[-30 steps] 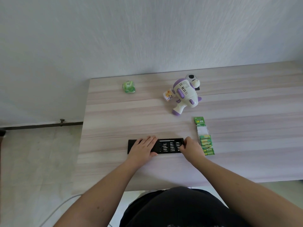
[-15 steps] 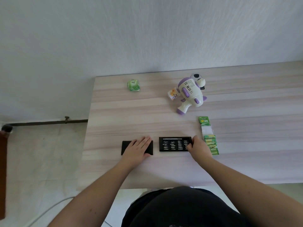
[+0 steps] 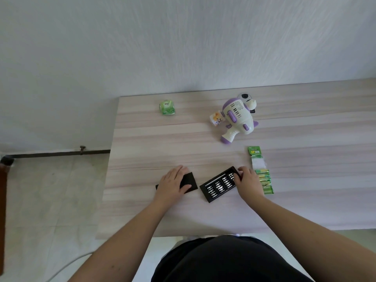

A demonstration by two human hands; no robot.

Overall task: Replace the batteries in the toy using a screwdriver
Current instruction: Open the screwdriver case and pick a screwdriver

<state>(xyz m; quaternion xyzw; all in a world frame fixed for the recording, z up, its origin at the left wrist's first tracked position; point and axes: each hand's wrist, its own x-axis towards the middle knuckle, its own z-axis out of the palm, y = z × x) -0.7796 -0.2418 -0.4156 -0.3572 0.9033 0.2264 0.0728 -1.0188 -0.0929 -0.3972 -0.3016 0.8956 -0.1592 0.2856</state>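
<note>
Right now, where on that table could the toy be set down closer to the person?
Bare wood lies between toy and bit tray, and right of the batteries. Crowded: the near strip, where hands, sleeve, tray and batteries sit.

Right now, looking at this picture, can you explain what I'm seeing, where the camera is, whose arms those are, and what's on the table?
There is no machine here. The picture comes from a camera worn on a person's head, looking down, so the two bare arms are that person's own. The left hand rests flat on a black cover. The right hand grips the end of a black tray of screwdriver bits, which lies at an angle. Beside that hand lies a green strip of batteries. Farther back on the wooden table lies a white and purple toy, with a small green packet to its left. The toy is untouched.
</note>
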